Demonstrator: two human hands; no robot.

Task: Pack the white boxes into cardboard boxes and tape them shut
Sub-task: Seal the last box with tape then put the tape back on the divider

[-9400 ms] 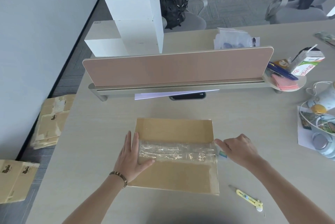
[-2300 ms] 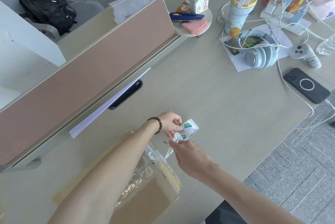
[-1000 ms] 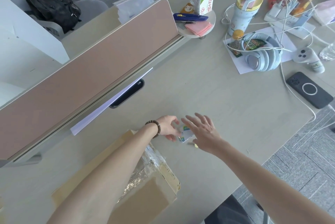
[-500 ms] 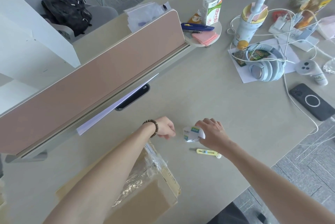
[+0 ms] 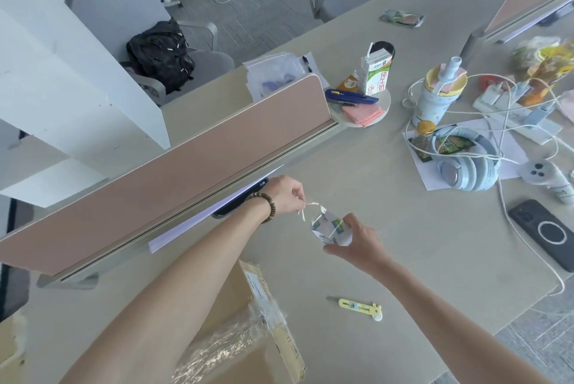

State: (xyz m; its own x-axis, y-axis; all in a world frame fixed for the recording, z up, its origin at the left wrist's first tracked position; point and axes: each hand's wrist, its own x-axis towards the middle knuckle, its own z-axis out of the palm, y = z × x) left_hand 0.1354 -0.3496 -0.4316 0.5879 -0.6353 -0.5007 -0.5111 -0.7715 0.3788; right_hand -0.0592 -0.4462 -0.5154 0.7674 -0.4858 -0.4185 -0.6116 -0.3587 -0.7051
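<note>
Head view shows one cardboard box [image 5: 248, 349] taped across its seam. Right hand [image 5: 357, 244] grips the tape roll [image 5: 330, 230]; left hand [image 5: 287, 195] pinches its loose end [image 5: 306, 209], so more taping probably remains.

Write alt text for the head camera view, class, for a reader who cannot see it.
Over a beige desk, the right hand holds a tape roll while the left hand pinches its loose end. A taped cardboard box sits below near a yellow cutter; headphones and a phone lie to the right.
</note>
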